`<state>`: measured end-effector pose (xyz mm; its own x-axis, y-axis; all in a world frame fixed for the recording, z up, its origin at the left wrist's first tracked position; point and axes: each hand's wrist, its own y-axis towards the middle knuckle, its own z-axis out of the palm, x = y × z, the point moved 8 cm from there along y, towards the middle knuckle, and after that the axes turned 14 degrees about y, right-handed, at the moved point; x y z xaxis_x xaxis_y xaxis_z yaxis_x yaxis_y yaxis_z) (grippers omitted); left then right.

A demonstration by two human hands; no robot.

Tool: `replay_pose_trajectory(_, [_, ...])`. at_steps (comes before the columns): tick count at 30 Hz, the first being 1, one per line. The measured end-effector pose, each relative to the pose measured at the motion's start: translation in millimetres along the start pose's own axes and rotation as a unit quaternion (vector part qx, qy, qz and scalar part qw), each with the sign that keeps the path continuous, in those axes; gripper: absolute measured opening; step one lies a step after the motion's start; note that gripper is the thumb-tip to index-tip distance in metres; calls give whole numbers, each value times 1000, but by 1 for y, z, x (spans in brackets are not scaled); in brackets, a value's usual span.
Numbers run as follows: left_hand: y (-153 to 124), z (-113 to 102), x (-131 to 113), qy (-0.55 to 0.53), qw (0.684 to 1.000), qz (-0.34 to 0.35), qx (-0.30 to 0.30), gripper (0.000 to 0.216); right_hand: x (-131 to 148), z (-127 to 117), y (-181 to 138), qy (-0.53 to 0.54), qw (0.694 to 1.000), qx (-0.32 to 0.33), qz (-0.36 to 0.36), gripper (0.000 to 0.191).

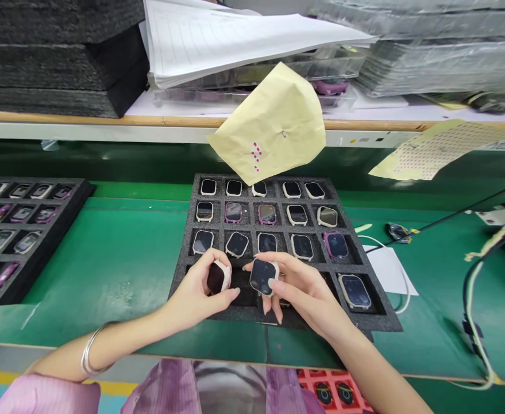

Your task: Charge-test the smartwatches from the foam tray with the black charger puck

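My left hand (205, 287) is closed round a white-cased smartwatch body (218, 277), tilted so its dark screen faces left. In my right hand (297, 284) is another smartwatch body (262, 276) with a pale case, its black screen facing up, gripped between thumb and fingers. Both hands are over the front row of a black foam tray (252, 223). Strapless watch bodies sit in the tray's pockets, most with pale cases and a few with purple ones, such as the purple watch (335, 245) on the right. My hands hide part of the front row.
A second foam tray (73, 213) of watches lies at the left. Yellow sticker sheets (278, 123) hang from the shelf edge (149, 127). Black foam (54, 63), papers (235, 40) and clear plastic trays (446, 63) are stacked above. Cables (471, 310) run at the right; a red tray (332, 391) is below.
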<state>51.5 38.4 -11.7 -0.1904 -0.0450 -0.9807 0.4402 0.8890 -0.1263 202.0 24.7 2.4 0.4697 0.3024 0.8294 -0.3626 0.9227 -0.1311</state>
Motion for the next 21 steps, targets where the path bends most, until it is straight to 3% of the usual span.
replay_pose_trajectory(7, [-4,4,4,36,999,-14,36,18,0,2,1,-25,1000,14,3,24])
replay_pose_trajectory(16, [-4,6,4,44,998,-6,39,28,-11,-1,1,-36,998,47,27,42])
replay_pose_trajectory(21, [-5,7,7,31,998,-17,48,22,-10,-2,1,-23,998,44,27,41])
